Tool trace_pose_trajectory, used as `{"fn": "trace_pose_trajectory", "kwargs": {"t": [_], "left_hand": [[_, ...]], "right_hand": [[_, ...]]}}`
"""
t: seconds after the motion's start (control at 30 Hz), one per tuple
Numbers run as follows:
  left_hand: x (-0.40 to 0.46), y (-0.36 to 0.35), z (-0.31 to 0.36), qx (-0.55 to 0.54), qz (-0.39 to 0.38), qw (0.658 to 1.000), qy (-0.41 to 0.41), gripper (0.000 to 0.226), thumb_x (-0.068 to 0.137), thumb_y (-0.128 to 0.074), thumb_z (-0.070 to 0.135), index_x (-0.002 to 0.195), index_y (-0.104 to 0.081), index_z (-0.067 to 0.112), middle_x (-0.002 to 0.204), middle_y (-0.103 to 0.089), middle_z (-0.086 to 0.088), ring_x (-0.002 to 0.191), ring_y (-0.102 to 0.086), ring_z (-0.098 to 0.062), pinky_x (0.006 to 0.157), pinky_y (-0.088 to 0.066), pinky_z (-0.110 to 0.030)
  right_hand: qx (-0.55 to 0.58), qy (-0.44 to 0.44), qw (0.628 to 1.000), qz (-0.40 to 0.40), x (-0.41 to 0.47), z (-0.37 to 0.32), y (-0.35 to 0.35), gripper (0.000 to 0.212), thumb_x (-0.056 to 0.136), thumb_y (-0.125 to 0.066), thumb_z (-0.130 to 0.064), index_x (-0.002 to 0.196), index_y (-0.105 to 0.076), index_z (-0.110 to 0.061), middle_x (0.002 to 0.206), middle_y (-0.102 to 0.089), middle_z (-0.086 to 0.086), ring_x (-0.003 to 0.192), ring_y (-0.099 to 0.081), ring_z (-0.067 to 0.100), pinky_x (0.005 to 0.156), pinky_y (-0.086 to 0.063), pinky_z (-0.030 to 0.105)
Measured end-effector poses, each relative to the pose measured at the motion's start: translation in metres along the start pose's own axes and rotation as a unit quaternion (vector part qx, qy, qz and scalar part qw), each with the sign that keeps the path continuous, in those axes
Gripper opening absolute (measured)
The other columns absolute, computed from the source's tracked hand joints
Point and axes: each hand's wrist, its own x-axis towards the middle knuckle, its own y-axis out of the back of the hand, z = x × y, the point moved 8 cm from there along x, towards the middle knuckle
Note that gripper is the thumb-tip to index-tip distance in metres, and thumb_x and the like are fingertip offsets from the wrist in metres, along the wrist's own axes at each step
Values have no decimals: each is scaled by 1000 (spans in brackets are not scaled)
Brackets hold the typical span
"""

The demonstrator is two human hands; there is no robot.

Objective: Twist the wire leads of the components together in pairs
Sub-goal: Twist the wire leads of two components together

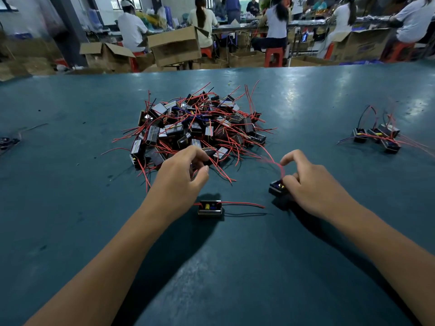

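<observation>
Components handled beside the heap on the counter (70,231)

A component (277,187) is pinched by the right hand (313,182); the left hand (181,177), grip curled, reaches the pile (197,128), hold uncertain.

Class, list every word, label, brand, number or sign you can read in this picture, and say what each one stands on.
No text can be read.
Component on the table: no legible marking.
Pile of components: too small and blurred.
Cardboard boxes at the back: no readable print.

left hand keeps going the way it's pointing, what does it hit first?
Likely the near edge of the component pile. The left hand reaches forward, fingertips at its closest red leads; whether they touch yet is unclear. The single component lies behind, off that line.
</observation>
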Motion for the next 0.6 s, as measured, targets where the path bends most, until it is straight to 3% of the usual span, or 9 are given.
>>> {"fn": "trace_pose_trajectory", "kwargs": {"t": [0.1, 0.17, 0.27, 0.33, 0.5, 0.53, 0.6], "left_hand": [[0, -2, 0, 1, -7, 1000, 2, 12, 95, -62, 12, 101, -60, 23, 80, -59, 11, 69, -52, -4, 64, -41, -10], [0, -3, 1, 2, -13, 1000, 0, 13, 94, -61, 11, 102, -61, 21, 80, -60, 10, 70, -53, -7, 64, -42, -13], [-1, -6, 2, 0, -26, 1000, 0, 13, 94, -60, 9, 101, -63, 19, 81, -62, 9, 74, -55, -13, 66, -44, -18], [-1, -8, 1, 0, -31, 1000, 3, 12, 94, -61, 10, 100, -63, 21, 79, -61, 10, 75, -56, -13, 66, -44, -18], [-2, -7, 0, 11, -34, 999, 2, 12, 94, -61, 10, 95, -65, 21, 75, -62, 10, 71, -56, -14, 65, -45, -19], [-2, -7, 0, 12, -35, 999, 0, 11, 94, -61, 10, 95, -65, 21, 75, -61, 10, 70, -56, -14, 64, -44, -20], [-2, -8, 2, 17, -37, 999, -8, 10, 94, -61, 11, 94, -65, 20, 74, -61, 11, 69, -55, -13, 63, -44, -20]], "right_hand": [[4, -41, 997, 70, -2, 5, 9, 21, 90, -45, -19, 110, -40, -26, 62, -55, 8, 64, -53, 30, 57, -37, 38], [-83, -57, 991, 91, -5, 2, 13, 27, 91, -45, -20, 115, -33, -22, 64, -49, 7, 65, -48, 33, 60, -35, 39], [-245, -56, 966, 58, -12, -5, 8, 35, 91, -42, -27, 121, -28, -15, 60, -36, 0, 61, -43, 31, 58, -34, 37], [-290, -56, 955, 14, -15, -6, 3, 36, 93, -41, -31, 121, -30, -11, 62, -36, 0, 66, -45, 32, 57, -35, 37], [-247, -75, 962, -90, -19, -6, 3, 27, 93, -43, -35, 111, -48, -16, 101, -62, 9, 87, -57, 33, 77, -50, 39], [-229, -74, 967, -83, -18, -6, 10, 24, 91, -46, -35, 107, -51, -18, 98, -64, 7, 87, -59, 31, 77, -51, 38], [-164, -35, 985, -32, -13, -11, 33, 15, 89, -51, -31, 101, -55, -24, 74, -62, -3, 70, -59, 17, 65, -48, 32]]}}
